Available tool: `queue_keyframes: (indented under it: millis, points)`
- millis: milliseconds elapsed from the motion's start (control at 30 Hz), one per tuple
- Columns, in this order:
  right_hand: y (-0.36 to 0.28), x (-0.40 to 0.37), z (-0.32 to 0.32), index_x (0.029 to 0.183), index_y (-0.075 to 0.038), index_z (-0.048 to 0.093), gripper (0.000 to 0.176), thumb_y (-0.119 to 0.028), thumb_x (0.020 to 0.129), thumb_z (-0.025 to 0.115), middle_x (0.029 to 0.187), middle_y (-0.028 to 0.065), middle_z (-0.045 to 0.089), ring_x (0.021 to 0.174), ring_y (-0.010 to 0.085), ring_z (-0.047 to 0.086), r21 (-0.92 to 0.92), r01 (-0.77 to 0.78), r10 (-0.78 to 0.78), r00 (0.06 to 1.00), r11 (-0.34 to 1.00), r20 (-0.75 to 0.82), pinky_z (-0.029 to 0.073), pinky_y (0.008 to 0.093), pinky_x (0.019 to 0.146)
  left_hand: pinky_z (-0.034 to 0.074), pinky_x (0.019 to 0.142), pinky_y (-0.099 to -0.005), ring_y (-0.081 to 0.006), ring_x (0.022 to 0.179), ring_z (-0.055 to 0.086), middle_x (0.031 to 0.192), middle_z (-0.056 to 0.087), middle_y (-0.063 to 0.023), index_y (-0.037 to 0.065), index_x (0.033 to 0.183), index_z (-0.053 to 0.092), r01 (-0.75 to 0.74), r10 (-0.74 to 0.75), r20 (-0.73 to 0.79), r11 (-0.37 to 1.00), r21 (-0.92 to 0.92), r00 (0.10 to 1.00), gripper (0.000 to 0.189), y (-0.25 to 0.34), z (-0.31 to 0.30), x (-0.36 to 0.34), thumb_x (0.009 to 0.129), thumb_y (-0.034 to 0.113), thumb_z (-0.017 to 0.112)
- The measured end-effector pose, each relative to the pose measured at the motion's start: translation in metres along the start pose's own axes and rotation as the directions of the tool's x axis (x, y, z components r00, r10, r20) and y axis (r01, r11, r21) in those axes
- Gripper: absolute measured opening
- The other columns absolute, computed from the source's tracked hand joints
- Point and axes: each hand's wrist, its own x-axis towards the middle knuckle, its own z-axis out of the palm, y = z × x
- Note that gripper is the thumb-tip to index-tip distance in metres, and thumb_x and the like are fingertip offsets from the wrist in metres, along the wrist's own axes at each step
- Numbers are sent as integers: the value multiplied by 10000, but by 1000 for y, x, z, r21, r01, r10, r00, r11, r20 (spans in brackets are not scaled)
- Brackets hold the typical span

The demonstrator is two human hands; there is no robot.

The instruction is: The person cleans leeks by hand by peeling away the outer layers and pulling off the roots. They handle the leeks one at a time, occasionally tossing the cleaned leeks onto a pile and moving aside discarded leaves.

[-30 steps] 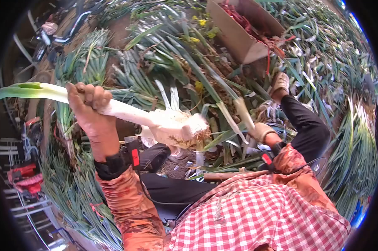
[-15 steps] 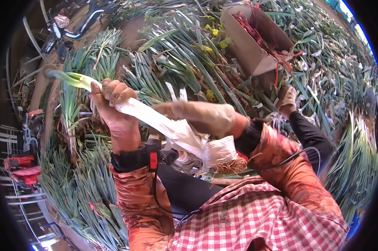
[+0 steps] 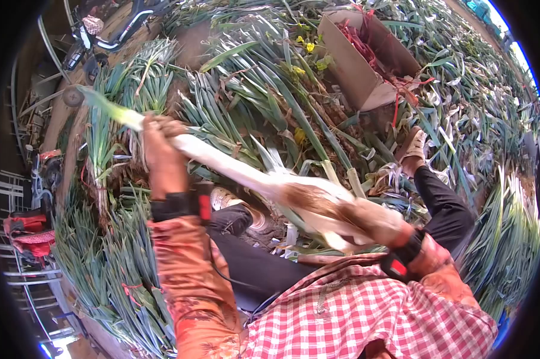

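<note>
A long leek with a white stalk [image 3: 225, 163] lies slantwise in front of me, its green end at the upper left. My left hand [image 3: 164, 146] is wrapped round it near the green part. Toward the root end, my right hand [image 3: 365, 218], in a worn brownish glove and blurred by motion, is closed around the stalk or its loose outer leaves; its fingertips are hard to make out. Pale leaf layers hang below the stalk beside that hand.
A cardboard box [image 3: 365, 60] with red ties stands at the upper right. Bundled leeks [image 3: 123, 269] lie at the left, more leeks [image 3: 509, 233] at the right. My shod foot [image 3: 414, 143] is near the box. A tricycle or cart [image 3: 111, 36] stands upper left.
My right hand has moved right and down along the leek, from the middle of the stalk toward the root end. The loose leaves there have shifted. My left hand still grips the upper part.
</note>
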Motion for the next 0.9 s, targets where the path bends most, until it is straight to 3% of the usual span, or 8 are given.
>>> queue_keyframes:
  millis: [33,100,167,233,300,367,700,900]
  points:
    - [4,-28,-14,1116,3,503,350,-266,895,476,753,20,532,579,168,478,-762,52,-134,990,645,-45,402,293,517,302,357,-189,-61,380,322,521,365,42,130,619,388,-31,34,16,992,-121,999,315,12,-14,15,845,280,549]
    - [46,-66,-41,1110,9,520,360,-250,860,507,791,83,591,640,245,545,54,-453,369,644,890,-670,447,319,602,300,366,-199,-77,390,333,527,357,20,132,630,382,-248,252,-75,967,54,965,297,42,-7,-2,860,258,522]
    - [95,-96,-110,1123,24,505,412,-249,820,556,929,170,608,811,312,579,-919,-360,39,933,164,-358,467,330,717,354,431,-236,-95,431,373,556,385,9,120,688,406,-296,313,-42,928,227,949,275,13,14,-23,862,290,533]
    - [47,-72,-109,1127,13,503,439,-277,806,579,1003,195,592,932,326,561,-439,-897,254,412,-57,-875,458,343,792,393,522,-301,-113,501,416,583,396,12,91,847,425,-372,385,13,881,293,923,224,-7,41,-34,870,289,528]
    - [33,-54,-115,1149,-1,500,457,-297,812,589,1002,179,597,925,291,574,-551,-814,-365,463,185,-808,452,336,803,414,579,-292,-123,549,456,616,437,-3,73,852,485,-356,343,95,902,246,934,237,-16,57,-43,837,287,586]
    - [-21,-11,-86,1136,-8,517,404,-293,852,537,1047,196,585,964,296,574,-321,-411,-86,497,853,-863,457,356,798,428,649,-310,-140,631,490,666,464,-17,53,943,507,-237,183,194,921,308,964,254,-31,52,-38,829,259,602]
    - [-70,150,28,1130,-75,524,463,-262,732,667,1032,179,577,925,306,580,-508,-50,-165,915,860,-368,453,361,793,501,715,-375,-219,784,611,822,604,-72,99,882,542,-131,25,249,899,419,968,151,-69,62,-58,827,215,622]
    - [-49,157,40,965,-64,578,305,-163,697,684,862,142,588,805,323,576,-728,148,-598,689,670,-410,467,375,701,505,743,-391,-244,841,623,812,631,-94,94,918,541,-132,1,303,901,412,953,164,-56,59,-62,810,172,637]
